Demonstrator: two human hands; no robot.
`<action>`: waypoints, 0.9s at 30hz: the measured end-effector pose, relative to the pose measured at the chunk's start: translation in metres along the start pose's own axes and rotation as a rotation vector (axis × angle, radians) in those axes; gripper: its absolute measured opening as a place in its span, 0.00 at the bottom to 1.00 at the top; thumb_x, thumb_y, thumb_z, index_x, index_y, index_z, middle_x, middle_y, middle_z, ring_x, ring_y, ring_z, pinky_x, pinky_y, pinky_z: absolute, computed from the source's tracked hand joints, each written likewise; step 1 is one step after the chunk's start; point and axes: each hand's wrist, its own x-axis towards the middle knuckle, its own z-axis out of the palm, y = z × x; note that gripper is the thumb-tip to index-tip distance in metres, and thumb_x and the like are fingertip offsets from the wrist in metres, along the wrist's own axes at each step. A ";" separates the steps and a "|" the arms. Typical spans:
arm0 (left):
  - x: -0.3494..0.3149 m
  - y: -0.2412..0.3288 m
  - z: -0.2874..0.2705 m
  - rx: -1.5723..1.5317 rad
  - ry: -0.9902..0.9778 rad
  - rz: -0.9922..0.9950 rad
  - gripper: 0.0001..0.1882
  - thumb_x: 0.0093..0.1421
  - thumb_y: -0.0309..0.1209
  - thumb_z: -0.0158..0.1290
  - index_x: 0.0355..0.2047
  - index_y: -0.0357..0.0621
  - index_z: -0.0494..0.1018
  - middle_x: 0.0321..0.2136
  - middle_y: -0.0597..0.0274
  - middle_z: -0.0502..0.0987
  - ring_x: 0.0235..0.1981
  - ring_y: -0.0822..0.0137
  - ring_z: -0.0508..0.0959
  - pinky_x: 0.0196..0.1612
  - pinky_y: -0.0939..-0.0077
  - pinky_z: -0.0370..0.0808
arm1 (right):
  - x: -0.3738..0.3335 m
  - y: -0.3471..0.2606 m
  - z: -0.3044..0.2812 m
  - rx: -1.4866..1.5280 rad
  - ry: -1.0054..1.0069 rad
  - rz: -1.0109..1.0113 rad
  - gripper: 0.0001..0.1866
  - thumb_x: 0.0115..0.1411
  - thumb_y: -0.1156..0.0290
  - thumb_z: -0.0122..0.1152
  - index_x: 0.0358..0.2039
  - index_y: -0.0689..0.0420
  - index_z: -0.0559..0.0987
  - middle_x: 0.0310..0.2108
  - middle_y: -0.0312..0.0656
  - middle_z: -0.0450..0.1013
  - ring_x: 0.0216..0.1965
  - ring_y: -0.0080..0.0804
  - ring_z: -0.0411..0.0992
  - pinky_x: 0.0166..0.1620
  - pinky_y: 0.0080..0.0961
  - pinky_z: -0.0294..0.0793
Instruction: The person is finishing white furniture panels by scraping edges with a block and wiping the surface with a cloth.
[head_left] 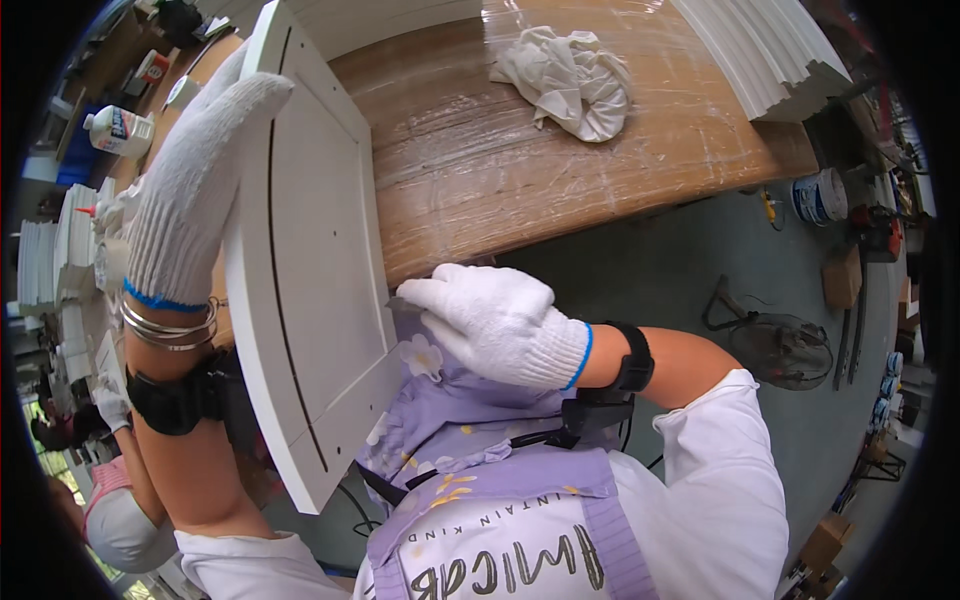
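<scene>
one panel (pixel 320 210) stands tilted at the worktop (pixel 440 180)'s near edge. left hand (pixel 205 165): grip around panel edge. right hand (pixel 490 315): grip pinching an apparent blade (pixel 396 303). advised: brace panel, keep blade flat.

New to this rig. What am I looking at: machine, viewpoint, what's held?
No machine: a person works with two gloved hands. The one picture comes from a wide fisheye camera on their head, looking down, so straight edges bend near the rim. The left hand is against a white framed panel; the right hand seems to pinch a small grey flat piece by its edge, too hidden to identify. On the film-covered table lie a crumpled cloth and a stack of white boards.
</scene>
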 end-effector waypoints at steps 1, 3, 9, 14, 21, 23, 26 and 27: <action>0.019 -0.049 0.002 -0.131 -0.093 0.091 0.27 0.67 0.39 0.48 0.62 0.39 0.62 0.56 0.50 0.70 0.52 0.67 0.76 0.51 0.72 0.79 | -0.004 0.014 0.001 0.010 0.039 0.084 0.15 0.58 0.73 0.55 0.47 0.55 0.75 0.34 0.46 0.74 0.35 0.45 0.75 0.38 0.37 0.75; 0.012 -0.052 -0.020 -0.124 -0.064 0.192 0.26 0.67 0.39 0.48 0.61 0.40 0.63 0.55 0.50 0.71 0.50 0.68 0.77 0.49 0.74 0.79 | -0.002 0.007 0.008 0.070 0.067 0.007 0.15 0.58 0.74 0.56 0.47 0.56 0.76 0.35 0.47 0.74 0.36 0.45 0.75 0.40 0.35 0.76; 0.014 0.012 0.002 -0.105 -0.061 0.124 0.27 0.64 0.33 0.48 0.61 0.33 0.61 0.52 0.53 0.69 0.52 0.66 0.68 0.57 0.75 0.64 | 0.002 -0.001 0.015 0.018 0.011 -0.015 0.13 0.60 0.71 0.54 0.45 0.55 0.76 0.31 0.46 0.74 0.32 0.45 0.75 0.35 0.35 0.75; 0.019 0.000 0.003 -0.118 -0.110 0.195 0.27 0.63 0.34 0.47 0.60 0.32 0.61 0.52 0.53 0.70 0.52 0.66 0.67 0.57 0.75 0.64 | 0.008 -0.002 0.016 -0.040 -0.003 -0.003 0.11 0.61 0.67 0.53 0.43 0.54 0.76 0.29 0.47 0.73 0.29 0.46 0.74 0.31 0.37 0.74; 0.004 0.030 -0.006 0.056 -0.121 0.127 0.31 0.63 0.35 0.46 0.62 0.30 0.57 0.55 0.48 0.67 0.55 0.62 0.66 0.59 0.74 0.62 | 0.010 -0.011 0.015 -0.088 -0.095 0.006 0.14 0.59 0.67 0.54 0.45 0.55 0.73 0.27 0.49 0.73 0.27 0.48 0.74 0.28 0.39 0.74; 0.001 0.034 0.002 0.107 -0.093 0.134 0.31 0.63 0.35 0.46 0.63 0.29 0.56 0.56 0.47 0.67 0.56 0.61 0.66 0.60 0.73 0.61 | 0.010 -0.011 0.015 -0.109 -0.104 0.024 0.14 0.58 0.66 0.55 0.45 0.55 0.73 0.26 0.50 0.73 0.26 0.48 0.74 0.27 0.39 0.74; 0.000 0.037 0.011 0.175 -0.048 0.138 0.32 0.62 0.35 0.46 0.63 0.29 0.55 0.57 0.45 0.66 0.57 0.60 0.65 0.61 0.73 0.61 | 0.007 -0.010 0.015 -0.091 -0.081 0.015 0.14 0.59 0.67 0.54 0.45 0.55 0.73 0.27 0.49 0.73 0.26 0.48 0.75 0.27 0.38 0.74; 0.001 0.035 0.009 0.180 -0.033 0.132 0.33 0.62 0.35 0.46 0.64 0.29 0.54 0.57 0.45 0.66 0.57 0.60 0.65 0.61 0.73 0.60 | 0.005 -0.012 0.017 -0.060 -0.091 0.033 0.13 0.60 0.67 0.53 0.45 0.55 0.73 0.27 0.49 0.73 0.26 0.48 0.75 0.27 0.39 0.74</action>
